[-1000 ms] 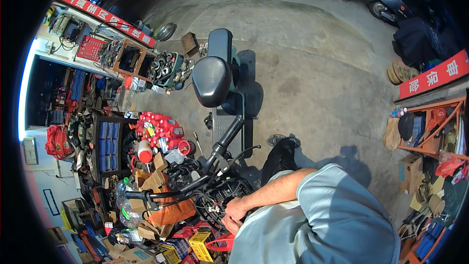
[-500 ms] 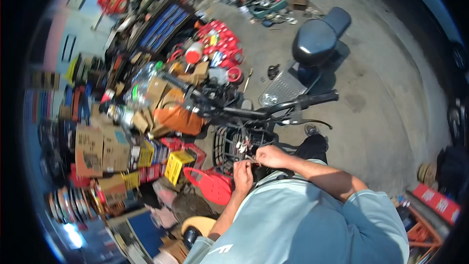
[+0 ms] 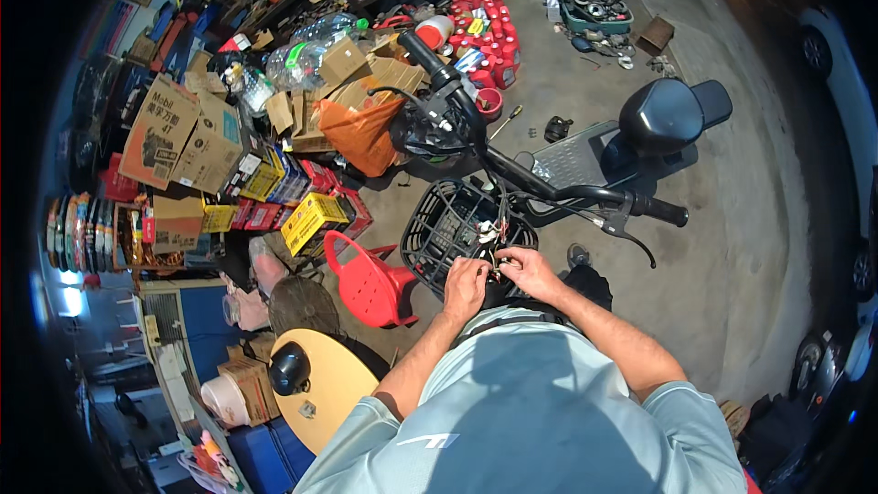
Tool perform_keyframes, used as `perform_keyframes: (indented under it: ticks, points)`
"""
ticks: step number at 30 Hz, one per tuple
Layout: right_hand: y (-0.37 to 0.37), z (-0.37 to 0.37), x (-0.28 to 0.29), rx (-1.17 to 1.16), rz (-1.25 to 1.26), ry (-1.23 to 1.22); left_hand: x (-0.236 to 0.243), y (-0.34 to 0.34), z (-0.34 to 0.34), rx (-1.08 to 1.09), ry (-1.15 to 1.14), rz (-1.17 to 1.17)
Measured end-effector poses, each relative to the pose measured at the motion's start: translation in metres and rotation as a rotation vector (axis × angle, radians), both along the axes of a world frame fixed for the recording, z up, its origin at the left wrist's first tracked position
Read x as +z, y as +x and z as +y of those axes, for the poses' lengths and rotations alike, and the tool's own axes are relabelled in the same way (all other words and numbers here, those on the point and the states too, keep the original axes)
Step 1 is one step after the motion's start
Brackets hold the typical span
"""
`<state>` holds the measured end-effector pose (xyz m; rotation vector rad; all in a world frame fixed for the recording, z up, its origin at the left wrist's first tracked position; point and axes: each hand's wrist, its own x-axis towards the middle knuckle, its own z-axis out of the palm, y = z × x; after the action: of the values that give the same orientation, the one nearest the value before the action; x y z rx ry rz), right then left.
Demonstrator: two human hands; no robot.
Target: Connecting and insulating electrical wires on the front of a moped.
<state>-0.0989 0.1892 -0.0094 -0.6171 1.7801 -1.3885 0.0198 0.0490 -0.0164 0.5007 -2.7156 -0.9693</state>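
Observation:
Both my hands are close together at the front of a scooter, beside its black wire basket [image 3: 437, 230]. My left hand [image 3: 466, 285] is closed in a pinch on thin wires at the basket's near right edge. Just to its right, my right hand [image 3: 532, 273] pinches at the same wires, fingertips almost meeting the left ones. A bundle of wires with white connectors [image 3: 489, 230] hangs above the fingers. The exact ends being held are too small to make out. Beyond my hands stretches the black handlebar [image 3: 540, 185], with grips and brake levers.
A red plastic chair [image 3: 370, 285] and a round yellowish table [image 3: 320, 393] stand at my left. Cardboard boxes [image 3: 165, 133], an orange bag [image 3: 361, 133] and red bottles [image 3: 494, 37] crowd the far left. The scooter's dark seat [image 3: 663, 119] lies beyond the handlebar.
The view has swung left, so the scooter and basket appear farther right. My hands remain close together at the wires; the right hand has shifted slightly away from the left.

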Motion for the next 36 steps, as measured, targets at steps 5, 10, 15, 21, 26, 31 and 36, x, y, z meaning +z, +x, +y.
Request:
perform_keyframes:
  ticks: [5,10,15,21,26,31,36]
  points:
    - [-0.001,-0.010,-0.002,0.080,-0.034,0.021,-0.005,0.002,-0.001,0.000,-0.012,0.041]
    - [0.002,-0.018,-0.006,0.031,-0.256,-0.081,-0.005,0.003,-0.003,-0.007,-0.013,0.080]
    - [0.002,-0.018,-0.005,0.116,-0.071,-0.078,-0.001,0.003,-0.003,0.011,-0.008,0.045]
    - [0.002,-0.017,-0.005,0.136,-0.048,-0.024,-0.002,0.002,-0.002,0.017,-0.023,0.034]
    - [0.006,-0.013,0.005,0.211,-0.089,-0.006,-0.006,0.004,-0.003,0.022,0.001,0.061]
    - [0.010,-0.003,-0.005,0.227,-0.103,-0.039,-0.005,0.003,-0.003,0.010,0.009,0.052]
    - [-0.004,0.013,0.005,0.074,-0.124,0.060,-0.006,0.005,-0.003,0.042,0.025,0.060]
